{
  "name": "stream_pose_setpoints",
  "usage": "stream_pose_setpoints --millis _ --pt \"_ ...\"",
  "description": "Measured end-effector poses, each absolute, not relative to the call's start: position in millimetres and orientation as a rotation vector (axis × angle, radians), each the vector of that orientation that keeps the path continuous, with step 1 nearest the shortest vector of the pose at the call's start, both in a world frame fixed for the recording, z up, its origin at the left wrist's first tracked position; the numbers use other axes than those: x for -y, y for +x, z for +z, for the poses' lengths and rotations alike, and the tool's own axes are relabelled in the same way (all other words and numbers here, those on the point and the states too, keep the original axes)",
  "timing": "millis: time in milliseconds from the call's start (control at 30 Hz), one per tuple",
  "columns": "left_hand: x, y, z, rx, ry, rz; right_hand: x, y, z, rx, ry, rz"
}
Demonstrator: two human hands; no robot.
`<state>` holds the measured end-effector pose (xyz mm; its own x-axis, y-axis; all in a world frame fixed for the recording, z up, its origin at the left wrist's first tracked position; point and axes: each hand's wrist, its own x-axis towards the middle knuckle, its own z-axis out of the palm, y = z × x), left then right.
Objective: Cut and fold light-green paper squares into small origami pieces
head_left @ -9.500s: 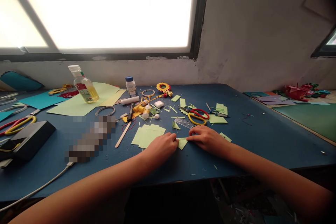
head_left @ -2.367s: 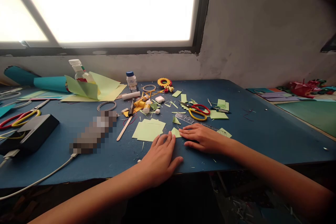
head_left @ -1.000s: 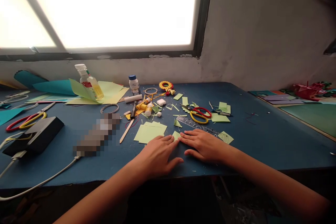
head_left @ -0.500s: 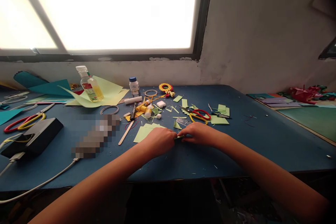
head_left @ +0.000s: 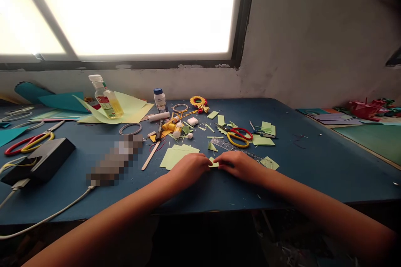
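Between my two hands, low over the blue tabletop, is a small piece of light green paper (head_left: 214, 162). My left hand (head_left: 192, 167) grips its left side with closed fingers. On the other side my right hand (head_left: 235, 165) pinches the paper's right edge. Partly under my left forearm lie larger light green paper sheets (head_left: 177, 155). Just beyond the held piece sits a small folded green paper (head_left: 212, 146). A clear ruler (head_left: 225, 144) runs behind my right hand, and another green paper piece (head_left: 270, 162) lies beside that wrist.
Red-and-yellow scissors (head_left: 239, 137) lie among green scraps. Glue bottles (head_left: 177, 129), a black marker (head_left: 159, 130) and a wooden stick (head_left: 150, 156) are left of them. An oil bottle (head_left: 108, 100) stands farther back. At left are a black box (head_left: 40, 162) and a cable (head_left: 62, 217).
My hands have drawn slightly apart, and more of the small green paper shows between them. The ruler and the paper by my right wrist are more visible.
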<state>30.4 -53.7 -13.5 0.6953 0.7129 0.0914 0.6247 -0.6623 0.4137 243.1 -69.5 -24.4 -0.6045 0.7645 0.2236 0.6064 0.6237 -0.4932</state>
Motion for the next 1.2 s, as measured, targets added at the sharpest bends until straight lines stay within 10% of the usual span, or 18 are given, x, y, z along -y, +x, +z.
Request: stream_pose_setpoints --millis 267,1200 --pt "38 38 -3 -1.213 2.244 0.224 48 236 -11 2.234 -1.403 1.031" --pt "45 20 -6 -0.953 2.716 0.220 80 258 -28 2.435 -1.160 0.356"
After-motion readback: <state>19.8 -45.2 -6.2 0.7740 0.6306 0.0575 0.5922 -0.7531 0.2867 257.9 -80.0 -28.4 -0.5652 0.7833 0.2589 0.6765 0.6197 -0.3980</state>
